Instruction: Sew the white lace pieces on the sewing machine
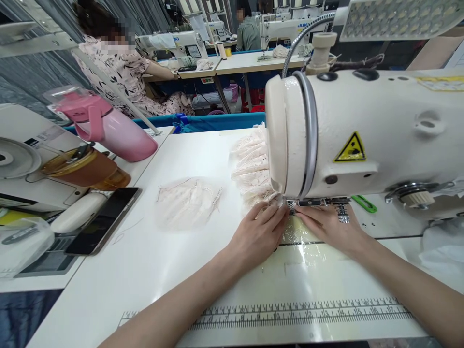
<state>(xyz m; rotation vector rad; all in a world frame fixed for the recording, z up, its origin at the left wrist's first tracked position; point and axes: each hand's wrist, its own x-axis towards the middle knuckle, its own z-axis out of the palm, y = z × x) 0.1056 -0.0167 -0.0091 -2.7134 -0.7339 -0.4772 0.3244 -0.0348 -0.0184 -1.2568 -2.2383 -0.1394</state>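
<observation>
Under the head of a white sewing machine [290,135], a strip of pale pink gathered lace fabric [252,164] runs back from the presser foot area. My left hand [263,227] lies at the front end of this fabric, fingers together and pressed down on it, left of the needle area. Just right of the needle, my right hand [331,227] has its thumb and fingers closed close to the presser foot; what they pinch is hidden. A separate pale lace piece [188,203] with loose threads lies flat on the table to the left.
On the left stand a pink thermos [112,125], an amber cup [83,169] and a black phone [105,220]. A green thread snipper [364,203] lies behind my right hand. A printed ruler [290,314] crosses the table's front. A co-worker [116,67] sits beyond.
</observation>
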